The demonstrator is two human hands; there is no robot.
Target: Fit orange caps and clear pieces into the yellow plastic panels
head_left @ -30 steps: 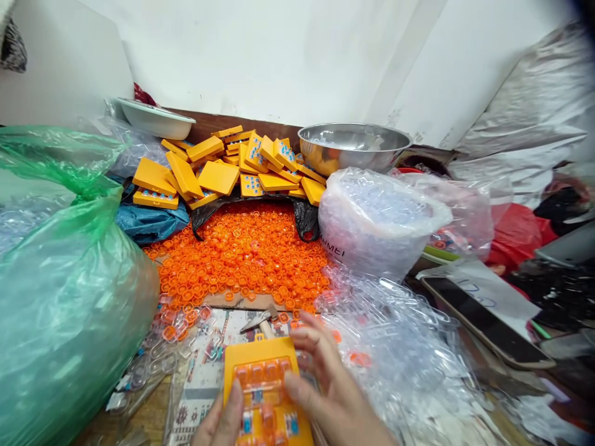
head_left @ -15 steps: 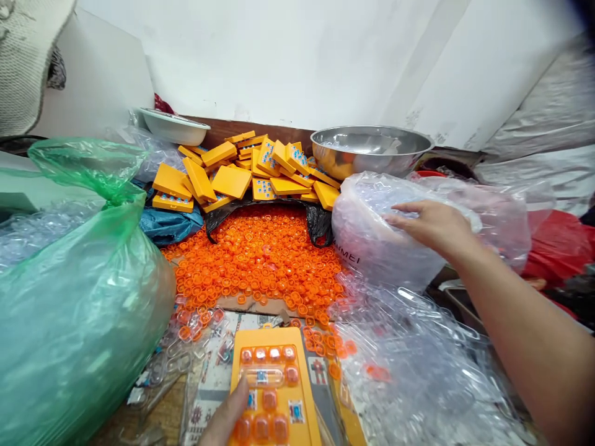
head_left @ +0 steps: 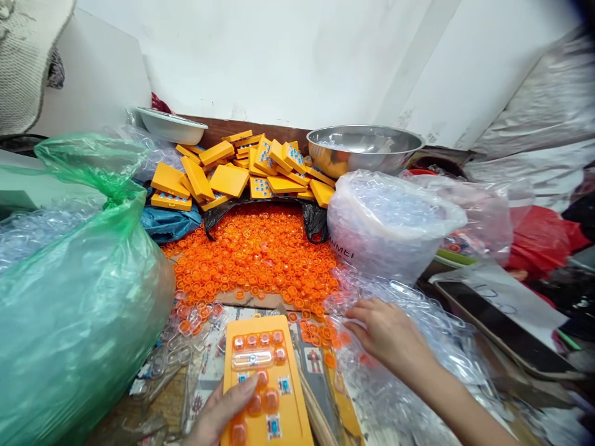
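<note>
My left hand (head_left: 227,406) is closed on a yellow plastic case (head_left: 260,347), its thumb lying across the face. Orange square caps and one long clear cap sit in the case's slots, and a few slots show small blue-and-white parts without an orange cap. My right hand (head_left: 388,328) is over the left edge of a heap of clear plastic pieces (head_left: 418,371), close to some scattered orange caps. Its fingers are bent and drawn together; anything between them is too small or hidden to make out.
A large heap of orange caps (head_left: 264,260) lies ahead, with stacked yellow cases (head_left: 227,179) behind it. A green bag (head_left: 79,310) stands left. On the right are a white bag (head_left: 381,241) of clear pieces, a steel bowl (head_left: 367,161) and a phone (head_left: 506,328).
My right hand has moved from the top of the white bag down and left to the loose clear pieces. The case has shifted slightly left and up, and my left thumb lies further across it.
</note>
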